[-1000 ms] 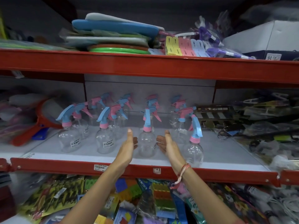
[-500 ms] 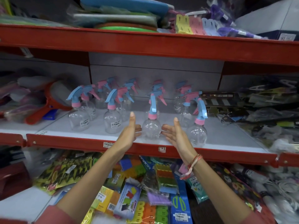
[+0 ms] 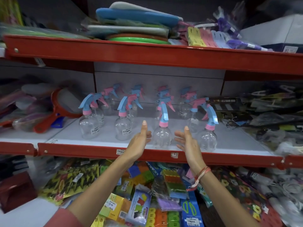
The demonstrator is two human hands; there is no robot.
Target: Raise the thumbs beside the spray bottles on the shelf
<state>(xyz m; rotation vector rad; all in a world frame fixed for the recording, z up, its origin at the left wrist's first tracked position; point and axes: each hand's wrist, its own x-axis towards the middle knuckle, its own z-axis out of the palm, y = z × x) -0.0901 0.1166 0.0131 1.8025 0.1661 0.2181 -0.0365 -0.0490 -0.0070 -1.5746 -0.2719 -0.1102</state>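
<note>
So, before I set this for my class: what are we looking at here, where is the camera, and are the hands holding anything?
The picture comes from a wide-angle camera worn on a person's head, looking forward and down, so the two bare arms reaching in are the wearer's own. They face a shop rack with red-edged shelves. On the middle shelf stand rows of clear spray bottles with pink and blue trigger tops. The left hand and right hand are open, palms facing each other, either side of the front middle spray bottle. Neither grips it; whether fingertips touch it is unclear. The right wrist wears a red thread band.
</note>
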